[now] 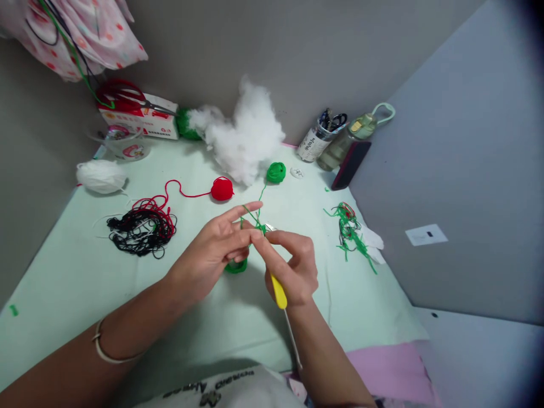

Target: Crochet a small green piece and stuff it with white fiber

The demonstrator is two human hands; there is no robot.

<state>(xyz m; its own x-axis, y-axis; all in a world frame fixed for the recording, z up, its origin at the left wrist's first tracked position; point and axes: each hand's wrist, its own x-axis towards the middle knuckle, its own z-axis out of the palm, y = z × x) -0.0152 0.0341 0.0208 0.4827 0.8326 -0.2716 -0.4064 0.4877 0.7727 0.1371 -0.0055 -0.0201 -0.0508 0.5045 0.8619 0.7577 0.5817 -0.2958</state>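
Observation:
My left hand [212, 249] pinches a small piece of green crochet work [263, 229] between thumb and fingers, its index finger stretched out with green yarn over it. From there the strand runs up to a green yarn ball [276, 172]. My right hand [295, 266] is closed around a crochet hook [279, 292] with a yellow handle, whose metal end points back toward my body. The hook's working tip meets the green piece, mostly hidden by my fingers. On the table below my left hand lies another green item [237, 266], partly covered.
Around lie a red yarn ball [221, 188], tangled black yarn [142, 226], white yarn [102, 176], white stuffing [249, 136] and green scraps [352, 232]. Behind stand a plastic cup [131, 148], a box [164, 124] with scissors, a pen holder [313, 144], a bottle [334, 153] and a phone [351, 165].

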